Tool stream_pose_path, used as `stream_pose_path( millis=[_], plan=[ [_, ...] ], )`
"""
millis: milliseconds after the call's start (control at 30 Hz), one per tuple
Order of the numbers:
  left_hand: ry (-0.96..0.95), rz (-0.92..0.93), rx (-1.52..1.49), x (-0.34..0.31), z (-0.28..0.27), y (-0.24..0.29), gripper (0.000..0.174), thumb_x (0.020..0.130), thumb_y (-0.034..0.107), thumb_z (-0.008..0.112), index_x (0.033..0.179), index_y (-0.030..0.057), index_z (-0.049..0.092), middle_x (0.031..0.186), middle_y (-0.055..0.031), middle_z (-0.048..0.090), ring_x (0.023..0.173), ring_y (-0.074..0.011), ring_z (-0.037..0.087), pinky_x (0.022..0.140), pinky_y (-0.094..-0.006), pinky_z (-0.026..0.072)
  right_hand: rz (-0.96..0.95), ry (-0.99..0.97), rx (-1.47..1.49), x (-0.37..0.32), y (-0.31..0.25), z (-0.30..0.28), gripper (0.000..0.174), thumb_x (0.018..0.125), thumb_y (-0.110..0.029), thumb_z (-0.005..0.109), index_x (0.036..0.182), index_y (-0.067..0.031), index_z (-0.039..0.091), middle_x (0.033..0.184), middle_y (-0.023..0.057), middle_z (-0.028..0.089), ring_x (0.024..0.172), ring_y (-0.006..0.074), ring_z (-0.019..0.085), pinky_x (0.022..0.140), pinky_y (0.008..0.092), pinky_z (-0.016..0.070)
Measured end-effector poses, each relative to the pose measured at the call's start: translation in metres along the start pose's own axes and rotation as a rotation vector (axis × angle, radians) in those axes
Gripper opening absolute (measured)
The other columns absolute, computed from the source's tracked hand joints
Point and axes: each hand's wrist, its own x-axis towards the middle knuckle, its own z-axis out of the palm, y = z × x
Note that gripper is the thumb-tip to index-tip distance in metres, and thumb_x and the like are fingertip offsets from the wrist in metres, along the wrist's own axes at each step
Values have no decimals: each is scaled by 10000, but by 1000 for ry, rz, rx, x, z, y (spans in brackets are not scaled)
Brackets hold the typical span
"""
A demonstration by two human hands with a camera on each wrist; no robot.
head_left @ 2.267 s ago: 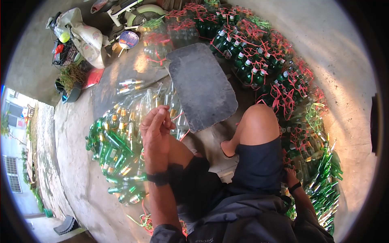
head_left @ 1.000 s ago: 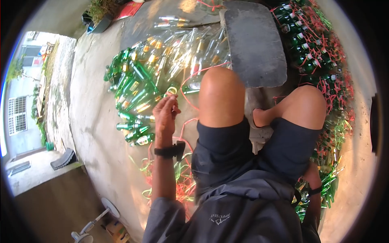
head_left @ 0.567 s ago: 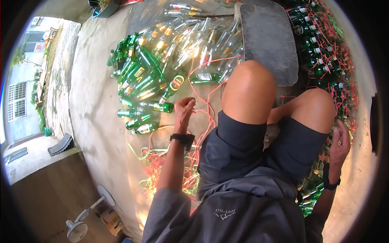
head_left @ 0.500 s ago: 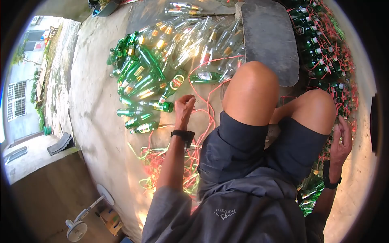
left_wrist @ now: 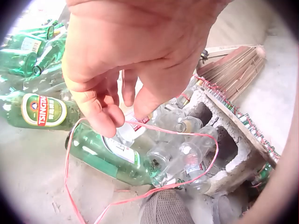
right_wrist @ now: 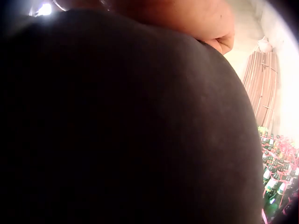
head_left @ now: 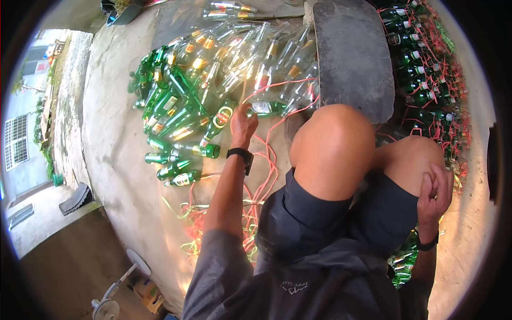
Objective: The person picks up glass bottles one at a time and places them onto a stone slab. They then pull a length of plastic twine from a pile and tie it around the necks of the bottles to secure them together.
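- Charcoal shirt (head_left: 298, 290) and dark shorts (head_left: 320, 210) are nearest, with both knees bent up.
- Over there on the person's right knee rests the right hand (head_left: 434, 196), fingers loosely bent with nothing seen in them.
- The left hand (head_left: 244, 127) reaches out low, its fingers curved down and its thumb apart from them; whether the fingertips touch the glass or the string, I cannot tell.
- Right by those fingertips, the green bottle (left_wrist: 112, 156) lies on its side on the ground, a pale label facing up.
- Pinkish-red string (left_wrist: 163, 129) makes a wide loop about it, passing close by the fingers.
- Beside it lies a Tsingtao bottle (left_wrist: 42, 111), near a spread of green and clear bottles (head_left: 181, 101).
- More string sits in a tangle (head_left: 202, 226) beyond the left forearm.
- A dark slab (head_left: 352, 58) lies past the knees.
- Tied bottles (head_left: 421, 69) crowd beyond the slab's right side.
- Farther off stands a barred window (head_left: 16, 143).
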Motion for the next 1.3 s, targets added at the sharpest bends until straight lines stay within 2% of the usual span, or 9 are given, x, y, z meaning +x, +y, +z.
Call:
stream_pose_path(
  millis=[133,333,600,800,867,967,1067,1200,1300],
  plan=[
    [-27,-11,82,24,18,20,421,785,139,687,1202,93,654,1181,-170,656,1091,-367,641,917,-441,522,52,-11,0,3,-5,-1,197,873,71,652,1065,34,661,793,67,445,655,183,405,577,313,366],
    [-23,256,0,62,54,37,407,795,64,644,1201,92,638,1225,-184,639,1071,-388,642,908,-449,525,20,-24,-37,9,-4,0,206,862,76,641,1064,39,665,755,54,403,637,181,394,553,324,328],
    [-151,217,94,79,89,41,461,793,24,582,1248,85,613,1256,-195,628,1076,-395,652,885,-482,538,53,-48,-47,10,-5,0,186,866,56,638,1051,48,657,748,58,427,627,188,394,547,331,327],
    [-235,96,177,73,97,38,263,856,68,561,1089,48,681,1041,-235,689,993,-414,675,851,-497,543,46,-41,-12,11,-5,1,192,866,50,634,1057,52,657,749,60,444,624,189,390,544,330,323],
    [-294,142,307,60,92,34,157,884,83,554,924,25,694,913,-235,695,938,-413,683,796,-500,547,51,-34,3,9,-5,1,195,867,47,633,1061,52,658,749,59,443,625,187,389,543,328,322],
    [-268,283,232,28,78,23,125,874,78,568,833,22,673,875,-236,688,892,-412,683,742,-498,546,74,-31,7,6,-4,1,199,872,48,633,1069,51,660,750,54,437,627,180,389,545,324,321],
    [-329,206,273,-12,59,6,104,857,68,573,814,19,654,844,-230,670,838,-405,667,718,-488,543,52,1,30,8,-4,3,198,879,45,634,1076,48,662,752,51,429,629,173,391,547,320,322],
    [-211,285,132,-84,26,-30,83,839,31,558,800,21,630,767,-225,607,783,-402,625,687,-499,523,30,-8,12,8,-6,2,194,888,48,635,1079,44,666,755,47,426,627,165,392,545,316,322],
    [-309,171,182,-145,9,-83,93,843,37,552,809,22,637,780,-233,616,785,-429,628,697,-516,520,31,-3,29,8,-8,3,194,892,49,633,1083,45,667,755,44,426,623,157,386,540,310,319]
  ],
)
